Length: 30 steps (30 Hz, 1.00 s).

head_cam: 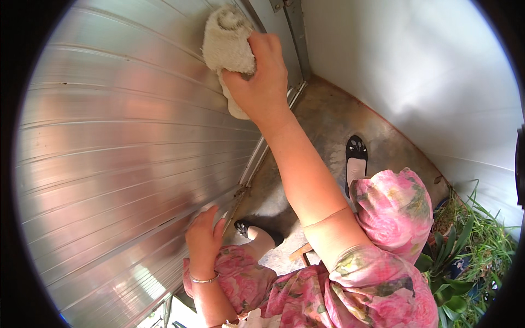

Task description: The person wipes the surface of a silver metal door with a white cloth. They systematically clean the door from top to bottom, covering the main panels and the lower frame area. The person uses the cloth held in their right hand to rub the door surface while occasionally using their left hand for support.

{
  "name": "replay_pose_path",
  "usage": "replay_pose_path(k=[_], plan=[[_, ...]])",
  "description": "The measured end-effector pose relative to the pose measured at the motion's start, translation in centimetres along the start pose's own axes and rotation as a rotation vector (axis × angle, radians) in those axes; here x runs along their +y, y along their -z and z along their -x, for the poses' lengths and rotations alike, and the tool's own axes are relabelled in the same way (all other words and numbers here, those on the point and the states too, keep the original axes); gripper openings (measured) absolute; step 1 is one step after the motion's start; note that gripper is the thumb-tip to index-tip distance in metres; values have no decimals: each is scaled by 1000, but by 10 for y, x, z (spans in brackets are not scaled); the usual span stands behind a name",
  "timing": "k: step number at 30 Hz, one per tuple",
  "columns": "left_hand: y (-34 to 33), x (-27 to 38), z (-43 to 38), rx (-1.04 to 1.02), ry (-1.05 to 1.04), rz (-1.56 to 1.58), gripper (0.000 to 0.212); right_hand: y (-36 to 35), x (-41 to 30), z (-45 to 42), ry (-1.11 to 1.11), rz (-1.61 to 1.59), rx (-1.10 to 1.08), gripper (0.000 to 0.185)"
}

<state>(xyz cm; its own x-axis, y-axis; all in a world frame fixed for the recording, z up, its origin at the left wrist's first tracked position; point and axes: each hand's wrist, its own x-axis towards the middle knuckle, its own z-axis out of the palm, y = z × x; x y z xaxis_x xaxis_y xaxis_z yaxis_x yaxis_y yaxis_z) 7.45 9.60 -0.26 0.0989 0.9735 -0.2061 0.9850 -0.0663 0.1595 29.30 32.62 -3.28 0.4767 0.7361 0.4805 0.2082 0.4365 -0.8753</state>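
A cream-coloured fluffy cloth (pixel 229 45), bunched up, is gripped by my right hand (pixel 268 78) against the upper part of a shiny ribbed metal panel (pixel 123 135). Part of the cloth hangs below the thumb. The fingers on its far side are partly hidden. Lower down, my left hand (pixel 203 240), with a bracelet at the wrist, is raised close to the same panel. Nothing shows in it, and its thumb stands apart from the fingers. Whether it touches the metal I cannot tell.
A white wall (pixel 393 61) rises on the right and meets the concrete floor (pixel 324 106). Leafy potted plants (pixel 459 254) stand at the lower right. My feet in black shoes (pixel 356 147) are apart. A wooden piece (pixel 300 251) shows beneath me. Metal hardware (pixel 279 5) is at the top.
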Motion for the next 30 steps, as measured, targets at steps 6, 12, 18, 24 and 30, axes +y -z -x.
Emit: replay_pose_path(k=[6,12,18,24,30], plan=[[0,-1,0,-6,-10,-7,35,9,72,47,-257,35,-41,57],[-1,0,-4,-26,-18,-16,35,9,179,108,-528,-63,-29,60],[-1,-2,-5,-23,-19,-14,35,10,225,134,-755,-8,-62,55],[-1,-1,-7,-35,5,0,35,13,230,137,-869,111,-145,59],[-1,-1,-7,-34,5,2,35,6,150,86,-476,179,-19,56]])
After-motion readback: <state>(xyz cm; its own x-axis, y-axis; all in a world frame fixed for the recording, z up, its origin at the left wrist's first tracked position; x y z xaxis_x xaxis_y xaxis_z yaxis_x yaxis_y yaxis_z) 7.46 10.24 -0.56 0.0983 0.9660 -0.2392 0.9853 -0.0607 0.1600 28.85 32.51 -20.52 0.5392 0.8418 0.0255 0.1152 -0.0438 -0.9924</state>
